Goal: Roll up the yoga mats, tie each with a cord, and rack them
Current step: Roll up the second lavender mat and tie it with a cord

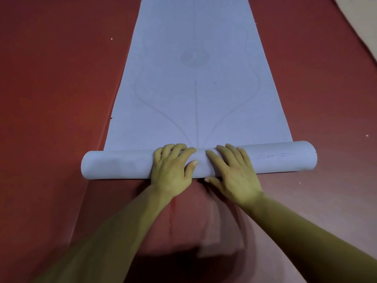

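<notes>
A pale blue-grey yoga mat lies flat on the red floor and stretches away from me, with faint curved lines and a round emblem printed on it. Its near end is wound into a thick roll that lies across the view. My left hand and my right hand rest side by side on the middle of the roll. Both palms are down, with the fingers spread over the top and thumbs toward me. No cord is in view.
Red floor covering surrounds the mat on both sides and in front of me. A pale beige surface edge shows at the top right corner. Small white specks lie scattered on the floor.
</notes>
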Action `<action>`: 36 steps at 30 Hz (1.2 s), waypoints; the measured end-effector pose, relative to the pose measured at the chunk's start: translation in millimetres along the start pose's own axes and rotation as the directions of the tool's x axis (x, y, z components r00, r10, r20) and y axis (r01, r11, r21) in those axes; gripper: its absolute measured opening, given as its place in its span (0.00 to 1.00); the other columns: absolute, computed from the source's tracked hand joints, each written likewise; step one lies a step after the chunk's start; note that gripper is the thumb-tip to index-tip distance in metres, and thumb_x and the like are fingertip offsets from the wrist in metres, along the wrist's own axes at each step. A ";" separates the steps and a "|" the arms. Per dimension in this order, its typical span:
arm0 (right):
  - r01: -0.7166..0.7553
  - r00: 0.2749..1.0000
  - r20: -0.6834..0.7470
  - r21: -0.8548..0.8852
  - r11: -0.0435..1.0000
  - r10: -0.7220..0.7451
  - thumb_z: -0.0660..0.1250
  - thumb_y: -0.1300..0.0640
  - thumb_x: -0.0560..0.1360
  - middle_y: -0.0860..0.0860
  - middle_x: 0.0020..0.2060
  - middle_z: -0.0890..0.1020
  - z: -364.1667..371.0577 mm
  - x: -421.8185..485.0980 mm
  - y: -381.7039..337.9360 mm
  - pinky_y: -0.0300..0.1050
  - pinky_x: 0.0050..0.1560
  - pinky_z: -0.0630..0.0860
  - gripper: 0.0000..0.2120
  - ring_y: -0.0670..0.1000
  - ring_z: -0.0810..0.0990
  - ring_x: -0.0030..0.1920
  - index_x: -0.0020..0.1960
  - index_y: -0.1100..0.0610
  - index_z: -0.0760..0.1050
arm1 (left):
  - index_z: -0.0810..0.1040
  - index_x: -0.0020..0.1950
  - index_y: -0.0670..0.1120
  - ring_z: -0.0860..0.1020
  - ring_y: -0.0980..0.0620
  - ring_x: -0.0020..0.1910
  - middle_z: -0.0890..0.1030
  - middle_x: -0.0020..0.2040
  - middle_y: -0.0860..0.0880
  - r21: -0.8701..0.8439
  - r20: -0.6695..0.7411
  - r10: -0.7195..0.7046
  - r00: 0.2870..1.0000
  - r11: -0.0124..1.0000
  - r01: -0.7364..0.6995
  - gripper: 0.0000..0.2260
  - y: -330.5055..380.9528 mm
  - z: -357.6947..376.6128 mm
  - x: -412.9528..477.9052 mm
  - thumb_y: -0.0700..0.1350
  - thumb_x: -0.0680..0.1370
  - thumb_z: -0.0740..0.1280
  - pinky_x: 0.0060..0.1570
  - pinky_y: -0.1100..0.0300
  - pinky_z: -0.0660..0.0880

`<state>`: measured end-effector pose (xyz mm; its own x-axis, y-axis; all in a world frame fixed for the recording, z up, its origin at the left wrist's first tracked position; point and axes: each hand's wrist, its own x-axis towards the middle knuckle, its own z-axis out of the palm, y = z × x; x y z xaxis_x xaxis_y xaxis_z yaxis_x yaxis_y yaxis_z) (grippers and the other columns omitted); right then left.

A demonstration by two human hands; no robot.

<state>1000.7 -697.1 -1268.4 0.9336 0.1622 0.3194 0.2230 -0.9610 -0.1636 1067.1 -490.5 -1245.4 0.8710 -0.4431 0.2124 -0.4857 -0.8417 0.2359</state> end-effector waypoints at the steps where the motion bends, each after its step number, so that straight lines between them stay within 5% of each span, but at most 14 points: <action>1: -0.005 1.000 -0.005 -0.001 1.000 0.005 0.65 0.36 0.77 0.58 0.65 0.77 1.3 4.7 1.8 0.60 0.70 0.64 0.32 0.63 0.73 0.67 0.72 0.57 0.73 | 0.80 0.61 0.54 0.75 0.48 0.58 0.80 0.58 0.54 0.009 0.007 0.002 1.000 1.000 -0.002 0.17 0.2 -0.5 4.0 0.58 0.79 0.59 0.63 0.52 0.61; 10: -0.008 1.000 -0.016 -0.031 0.999 0.007 0.59 0.35 0.80 0.56 0.63 0.78 6.3 20.8 8.8 0.60 0.68 0.67 0.31 0.62 0.75 0.64 0.71 0.57 0.74 | 0.80 0.62 0.50 0.75 0.41 0.60 0.79 0.63 0.46 0.142 -0.073 0.078 0.994 0.988 -0.067 0.18 2.7 13.3 1.8 0.57 0.79 0.61 0.60 0.44 0.66; 19: -0.119 0.990 0.074 -0.006 0.993 0.119 0.59 0.34 0.79 0.60 0.70 0.74 -6.0 27.7 1.2 0.63 0.73 0.63 0.33 0.64 0.70 0.72 0.73 0.56 0.72 | 0.77 0.60 0.53 0.75 0.44 0.53 0.79 0.55 0.50 0.122 0.151 0.006 0.989 0.992 -0.025 0.19 -1.2 -1.3 45.7 0.59 0.78 0.53 0.54 0.46 0.66; 25: -0.093 0.994 0.064 -0.008 0.996 0.093 0.58 0.34 0.79 0.59 0.65 0.77 -1.1 41.9 15.2 0.63 0.69 0.67 0.30 0.64 0.74 0.67 0.69 0.55 0.75 | 0.76 0.61 0.55 0.75 0.45 0.52 0.78 0.54 0.52 0.120 0.228 -0.033 0.973 0.993 0.006 0.22 -5.0 1.8 64.6 0.61 0.78 0.49 0.54 0.47 0.68; 29: -0.066 0.998 0.012 -0.034 0.997 0.066 0.58 0.36 0.81 0.59 0.64 0.78 8.5 50.9 22.3 0.61 0.67 0.69 0.28 0.63 0.75 0.65 0.69 0.56 0.77 | 0.78 0.59 0.52 0.76 0.45 0.50 0.79 0.52 0.50 0.095 0.146 0.020 0.989 0.995 -0.034 0.20 -9.0 4.8 78.1 0.59 0.79 0.52 0.53 0.47 0.68; 33: -0.064 0.998 -0.007 -0.029 0.997 0.064 0.58 0.37 0.81 0.58 0.63 0.78 9.3 58.2 26.4 0.59 0.67 0.68 0.27 0.62 0.76 0.64 0.69 0.55 0.77 | 0.81 0.59 0.47 0.77 0.45 0.54 0.80 0.55 0.48 -0.002 -0.105 0.081 0.991 0.997 -0.082 0.14 -3.4 4.7 66.3 0.51 0.79 0.63 0.53 0.48 0.69; 36: -0.042 0.999 -0.020 -0.037 0.998 0.041 0.60 0.38 0.81 0.58 0.63 0.78 11.9 58.8 28.3 0.60 0.67 0.68 0.26 0.63 0.76 0.64 0.69 0.55 0.77 | 0.82 0.59 0.48 0.77 0.44 0.56 0.80 0.57 0.47 0.026 -0.079 0.082 0.993 0.996 -0.080 0.14 -3.8 9.9 56.0 0.53 0.78 0.63 0.54 0.47 0.70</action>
<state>1065.2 -712.1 -1265.4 0.9362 0.1183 0.3309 0.1734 -0.9745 -0.1421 1118.5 -515.1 -1243.8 0.8195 -0.4851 0.3051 -0.5520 -0.8112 0.1930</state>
